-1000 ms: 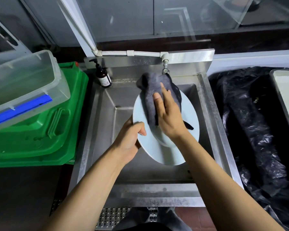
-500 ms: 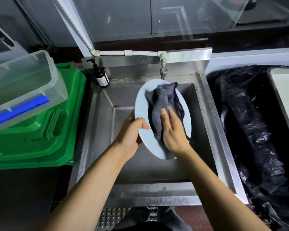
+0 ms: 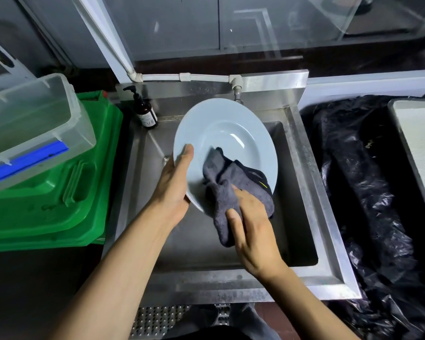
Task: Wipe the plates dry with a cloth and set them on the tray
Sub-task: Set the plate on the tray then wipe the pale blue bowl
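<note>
— One plate (image 3: 231, 133) only, pale blue, held tilted above the steel sink (image 3: 302, 182). Gripped at the left rim by the left hand (image 3: 174, 190), thumb on the inner face, the other fingers hidden behind.

— And before, different?

— Yes. Half a second ago covered in the middle by the grey cloth (image 3: 231, 190); now bare in the hollow and along the upper rim. Cloth dragged down to the lower edge, partly hanging off below the plate. Plate also lifted a little nearer to the tap (image 3: 238, 96).

— Right hand (image 3: 253, 231)?

— Lower than before, now under the plate's bottom edge. Pressing and pinching the cloth, thumb on the hanging fold, fingers curled into the fabric.

— Around the sink?

— Same as earlier. Brown pump bottle (image 3: 144, 110) at the back left corner, green crate (image 3: 59, 190) with clear plastic box (image 3: 35, 119) on the left, black plastic sheet (image 3: 368, 173) on the right, pale tray (image 3: 420, 143) at the far right edge.
</note>
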{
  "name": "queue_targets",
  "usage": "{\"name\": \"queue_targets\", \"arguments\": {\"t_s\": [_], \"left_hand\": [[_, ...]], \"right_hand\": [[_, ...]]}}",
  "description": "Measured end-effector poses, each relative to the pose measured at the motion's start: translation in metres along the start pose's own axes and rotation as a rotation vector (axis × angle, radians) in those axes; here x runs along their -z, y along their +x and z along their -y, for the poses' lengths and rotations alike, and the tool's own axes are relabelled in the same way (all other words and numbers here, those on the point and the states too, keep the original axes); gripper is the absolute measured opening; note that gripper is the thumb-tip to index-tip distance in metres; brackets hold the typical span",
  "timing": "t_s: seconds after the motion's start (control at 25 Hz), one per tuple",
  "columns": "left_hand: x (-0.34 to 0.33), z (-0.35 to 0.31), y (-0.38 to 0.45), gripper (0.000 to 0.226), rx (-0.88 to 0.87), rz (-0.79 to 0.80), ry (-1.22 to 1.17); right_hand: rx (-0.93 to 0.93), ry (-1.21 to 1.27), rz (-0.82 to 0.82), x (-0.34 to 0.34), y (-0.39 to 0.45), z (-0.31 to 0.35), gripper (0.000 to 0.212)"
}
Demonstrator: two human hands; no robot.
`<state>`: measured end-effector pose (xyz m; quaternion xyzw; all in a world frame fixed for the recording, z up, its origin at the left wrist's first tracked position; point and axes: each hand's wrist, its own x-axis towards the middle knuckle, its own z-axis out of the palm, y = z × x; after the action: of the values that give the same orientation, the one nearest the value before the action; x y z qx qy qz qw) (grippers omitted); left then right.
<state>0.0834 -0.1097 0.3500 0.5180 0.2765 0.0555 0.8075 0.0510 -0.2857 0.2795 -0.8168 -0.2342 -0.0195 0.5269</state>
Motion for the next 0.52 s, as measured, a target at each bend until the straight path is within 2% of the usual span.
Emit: {"name": "queue_targets", "arguments": {"t_s": [0.04,0.2,0.32,0.4,0.52], "left_hand": [[0.001,-0.003,-0.001,0.039,0.007,-0.013,0.004],[0.003,-0.002,-0.006,0.047,0.056,0.012,0.051],[0.004,0.001,-0.007,0.048,0.051,0.057,0.061],[0.003,0.003,-0.007,0.044,0.022,0.052,0.058],[0.000,0.012,-0.006,0.026,-0.037,0.091,0.063]], "right_hand": [[-0.041,-0.041,-0.044,0.002,-0.006,-0.010,0.042],[-0.391,-0.039,-0.148,0.012,0.007,-0.032,0.048],[-0.541,-0.014,-0.159,0.020,0.031,-0.033,0.054],[-0.497,-0.037,-0.076,0.016,0.038,-0.018,0.053],[-0.327,0.051,0.098,-0.004,0.033,0.020,0.051]]}}
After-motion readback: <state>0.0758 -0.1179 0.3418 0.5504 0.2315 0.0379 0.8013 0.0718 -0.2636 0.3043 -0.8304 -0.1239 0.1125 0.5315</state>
